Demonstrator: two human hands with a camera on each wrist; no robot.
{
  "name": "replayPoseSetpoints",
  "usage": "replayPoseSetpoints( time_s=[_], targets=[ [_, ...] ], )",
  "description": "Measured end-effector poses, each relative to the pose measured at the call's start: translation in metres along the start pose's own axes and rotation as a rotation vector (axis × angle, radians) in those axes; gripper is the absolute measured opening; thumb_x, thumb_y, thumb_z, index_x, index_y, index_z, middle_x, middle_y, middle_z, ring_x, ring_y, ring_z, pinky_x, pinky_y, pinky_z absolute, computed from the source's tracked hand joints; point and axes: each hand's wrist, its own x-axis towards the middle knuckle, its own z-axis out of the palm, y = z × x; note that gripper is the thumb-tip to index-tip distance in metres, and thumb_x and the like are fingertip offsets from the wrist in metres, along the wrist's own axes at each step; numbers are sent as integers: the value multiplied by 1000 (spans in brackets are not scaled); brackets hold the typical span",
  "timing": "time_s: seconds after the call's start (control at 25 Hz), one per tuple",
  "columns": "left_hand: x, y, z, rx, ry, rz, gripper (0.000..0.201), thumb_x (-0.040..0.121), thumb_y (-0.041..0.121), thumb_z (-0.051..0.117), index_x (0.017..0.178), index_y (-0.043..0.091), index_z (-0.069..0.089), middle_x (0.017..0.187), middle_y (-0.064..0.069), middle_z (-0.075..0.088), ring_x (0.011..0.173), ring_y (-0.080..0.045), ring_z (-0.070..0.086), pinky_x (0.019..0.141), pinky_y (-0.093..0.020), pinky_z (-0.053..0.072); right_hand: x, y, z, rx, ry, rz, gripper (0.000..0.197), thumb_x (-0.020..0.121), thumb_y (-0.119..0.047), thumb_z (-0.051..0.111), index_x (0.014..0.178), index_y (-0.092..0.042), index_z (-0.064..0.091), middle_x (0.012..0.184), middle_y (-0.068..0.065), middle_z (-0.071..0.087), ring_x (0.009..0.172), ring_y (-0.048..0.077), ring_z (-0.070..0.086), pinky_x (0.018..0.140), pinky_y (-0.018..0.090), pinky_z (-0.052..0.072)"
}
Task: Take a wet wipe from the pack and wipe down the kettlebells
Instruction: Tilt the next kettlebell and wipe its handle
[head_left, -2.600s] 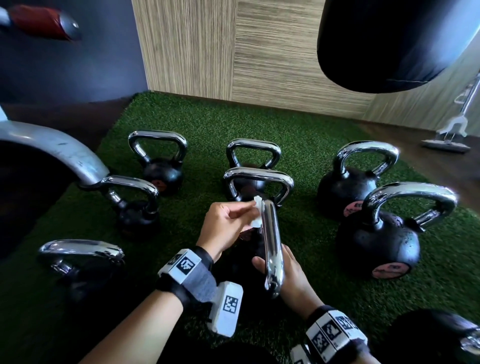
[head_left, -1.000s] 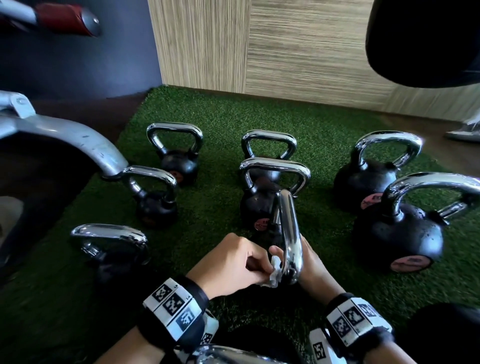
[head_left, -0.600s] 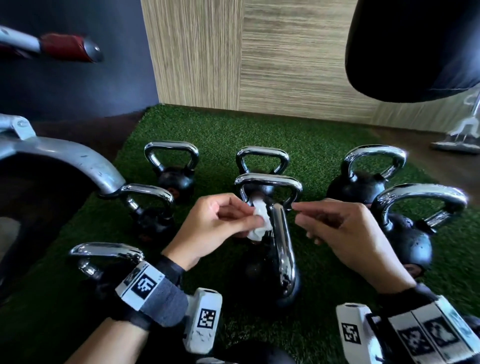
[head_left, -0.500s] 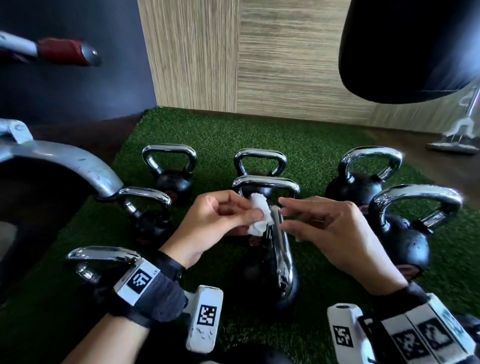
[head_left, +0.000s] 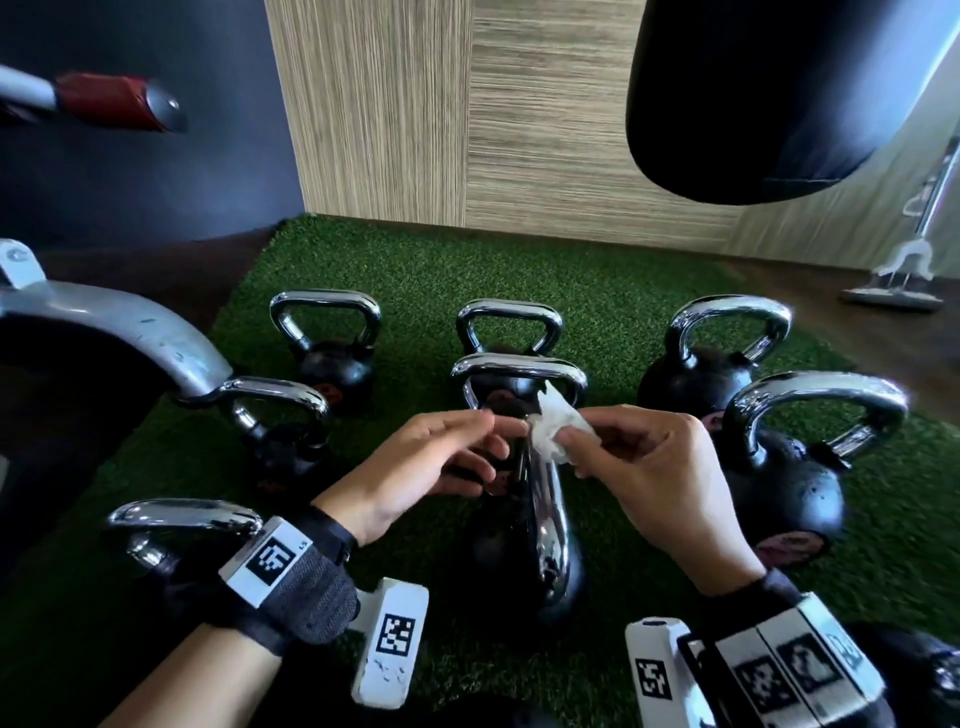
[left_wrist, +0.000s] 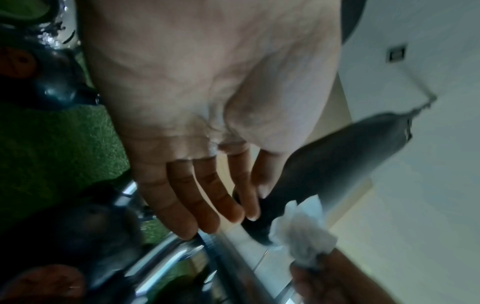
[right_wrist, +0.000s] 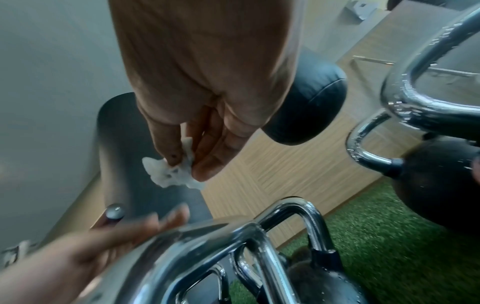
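**Wipe in the right hand, above the near kettlebell's handle**

The wet wipe (head_left: 553, 431) sits crumpled between the thumb and fingertips of the right hand (head_left: 654, 473), which pinches it just above the chrome handle (head_left: 548, 514) of the nearest kettlebell (head_left: 519, 566); the right wrist view shows the same pinch, the wad (right_wrist: 172, 174) sticking out below the fingertips. The left hand (head_left: 431, 467) hovers just beside it with its fingers straight and slightly apart, holding nothing; the left wrist view confirms the bare palm and extended fingers (left_wrist: 207, 197), the wipe lying beyond their tips and apart from them.

The near kettlebell stands on the green turf mat (head_left: 597, 291), its handle running edge-on away from the camera; seven others can be made out around it on the mat, all with chrome handles and dark bodies. The pack itself is not in view.

The step in hand looks like wiping, with the wipe already taken and the cloth being regripped mid-air; how many kettlebells are done cannot be told, though the large one on the right (head_left: 784, 483) shows droplets on its body.

The next move probably calls for bringing the wipe down onto a handle and wrapping the fingers round the bar; the wad is small and bunched, so spreading it first would cover more metal; the free left hand could steady the bell against tipping.
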Motion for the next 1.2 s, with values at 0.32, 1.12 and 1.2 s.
replayPoseSetpoints(
  time_s=[0.32, 1.12, 1.2],
  targets=[
    [20, -100, 26, 1030, -322, -87, 163, 49, 82, 81, 158, 17, -22, 167, 8, -22, 153, -16, -23, 129, -43, 2, -15, 64, -11, -150, 95, 304, 4, 81, -25, 82, 80, -28, 81, 65, -9, 75, 59, 8, 72, 67, 28, 58],
    [22, -95, 28, 715, -218, 342, 90, 61, 52, 76, 133, 52, 21, 144, -1, 45, 137, -21, 42, 119, -18, 24, 17, 112, 36, -154, 141, 266, 11, 85, -22, 81, 96, -24, 83, 85, -18, 76, 71, -25, 59, 65, 3, 45],
    [23, -91, 28, 749, -224, 345, 93, 62, 52, 76, 136, 48, 19, 144, -2, 43, 137, -19, 40, 118, -11, 20, 17, 118, 34, -107, 105, 286, 14, 83, -20, 83, 97, -22, 83, 90, -17, 77, 78, -18, 64, 75, 11, 53]
  ],
)
